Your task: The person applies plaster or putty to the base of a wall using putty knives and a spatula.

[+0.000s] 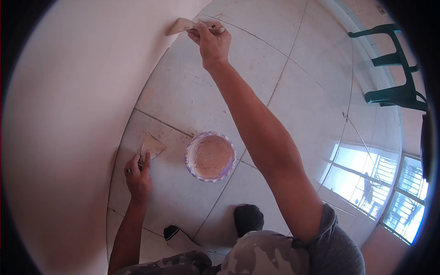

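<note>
1. While the right hand (pixel 215 46) reaches far forward, its fingers and thumb pinch a flared putty knife (pixel 180 26); handle is smeared, blade points left and overlaps the base of the pale wall (pixel 68 128). Contact with wall: can't tell.
2. Left hand (pixel 139 176), ring on one finger, is closed round the short handle of a triangular-bladed putty knife (pixel 153 145), index finger laid out toward the blade. Blade sits low near the wall, pointing away from the person; can't tell if it touches floor.
3. Round tub (pixel 187 158) stands on the floor between the two knives, nearer the left one, well apart from the right. Pinkish putty (pixel 211 156) inside, rim mottled and smeared.
4. Pale tile floor (pixel 178 87), dark grout lines, crumbs scattered past the tub.
5. In the way: wall bounds the whole left side; bare right arm crosses right of the tub, covering some tiles; dark-socked feet (pixel 248 220) are planted on the near side of the tub.
6. Camouflage trousers (pixel 270 254) and grey sleeve (pixel 337 250) fill the bottom edge.
7. Far right: green plastic chair (pixel 398 59), well apart from the work; barred window (pixel 405 206), its glare reflected on the tiles.
</note>
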`<state>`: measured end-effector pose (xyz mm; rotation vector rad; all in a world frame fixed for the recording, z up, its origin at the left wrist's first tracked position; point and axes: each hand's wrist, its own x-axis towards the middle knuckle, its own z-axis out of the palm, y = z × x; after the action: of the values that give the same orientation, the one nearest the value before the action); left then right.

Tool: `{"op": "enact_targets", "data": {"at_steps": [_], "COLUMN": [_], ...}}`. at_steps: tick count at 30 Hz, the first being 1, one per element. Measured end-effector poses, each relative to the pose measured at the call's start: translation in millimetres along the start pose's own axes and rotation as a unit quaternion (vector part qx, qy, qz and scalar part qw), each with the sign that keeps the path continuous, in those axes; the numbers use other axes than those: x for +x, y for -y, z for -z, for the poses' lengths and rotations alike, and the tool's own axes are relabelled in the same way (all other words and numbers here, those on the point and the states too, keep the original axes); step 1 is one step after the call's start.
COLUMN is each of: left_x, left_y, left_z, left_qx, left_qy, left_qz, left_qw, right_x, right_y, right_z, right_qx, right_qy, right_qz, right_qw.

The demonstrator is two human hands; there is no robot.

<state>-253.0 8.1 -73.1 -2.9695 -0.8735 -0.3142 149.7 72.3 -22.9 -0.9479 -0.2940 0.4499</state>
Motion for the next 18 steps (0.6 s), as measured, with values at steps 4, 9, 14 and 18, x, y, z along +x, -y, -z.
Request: {"op": "enact_targets", "data": {"at_steps": [4, 9, 14, 18], "left_x": [1, 1, 1, 0], "left_y": [-1, -6, -6, 2], "left_z": [4, -2, 2, 11], "left_qx": [0.010, 0.006, 0.011, 0.013], "left_qy": [0.005, -0.002, 0.016, 0.005], "left_qz": [-0.001, -0.001, 0.000, -0.004], "left_qw": [1.000, 1.000, 1.000, 1.000], "right_x": [-13, -11, -21, -24], "right_y": [19, -10, -11, 18], "right_z": [-4, 12, -3, -9], "right_qx": [0.082, -0.014, 0.014, 0.122], "right_qy": [0.002, -0.044, -0.018, -0.014], "right_qz": [-0.008, 0.016, -0.014, -0.019], "right_qw": [0.997, 0.999, 1.000, 0.992]}}
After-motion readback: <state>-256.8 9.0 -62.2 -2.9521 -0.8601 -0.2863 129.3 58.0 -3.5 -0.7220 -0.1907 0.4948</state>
